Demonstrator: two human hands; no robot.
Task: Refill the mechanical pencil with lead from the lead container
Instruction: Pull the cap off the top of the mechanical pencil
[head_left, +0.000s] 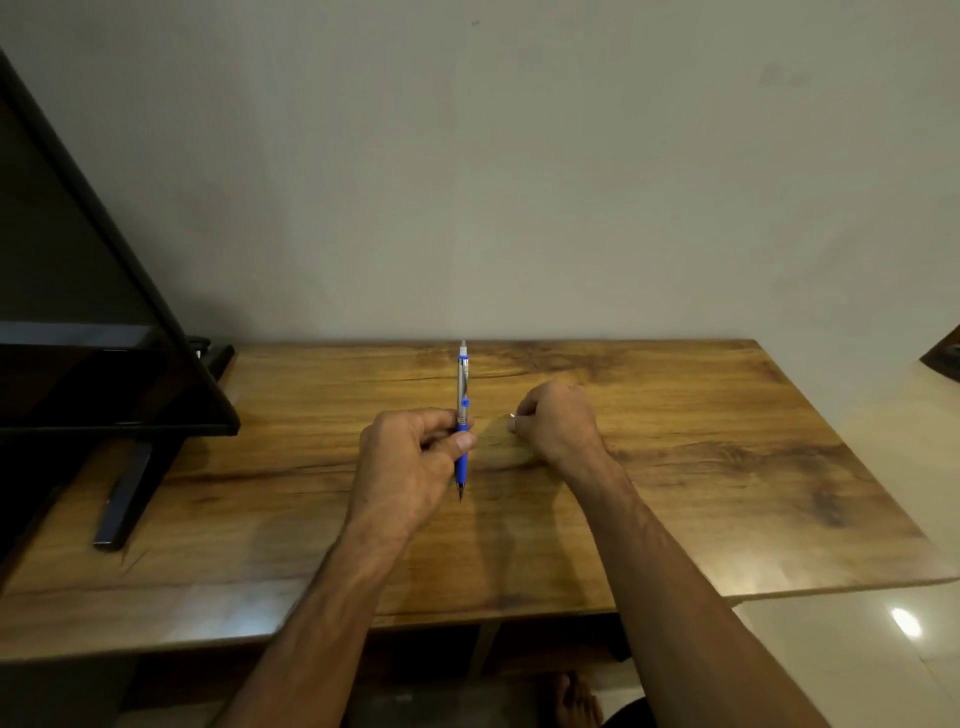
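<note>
Mechanical pencil (462, 415) upright in left hand (410, 457) grip; right hand (558, 421) beside, curled, contents unclear

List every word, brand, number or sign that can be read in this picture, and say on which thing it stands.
No text can be read.
Blue and silver mechanical pencil in the left hand: any print on its barrel is too small and blurred.
Black flat screen at the left: dark, no visible logo.
Brown wooden table: only grain.

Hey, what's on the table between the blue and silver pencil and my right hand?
Nothing: in the head view, only bare wooden table shows between the blue and silver mechanical pencil and the right hand.
</note>
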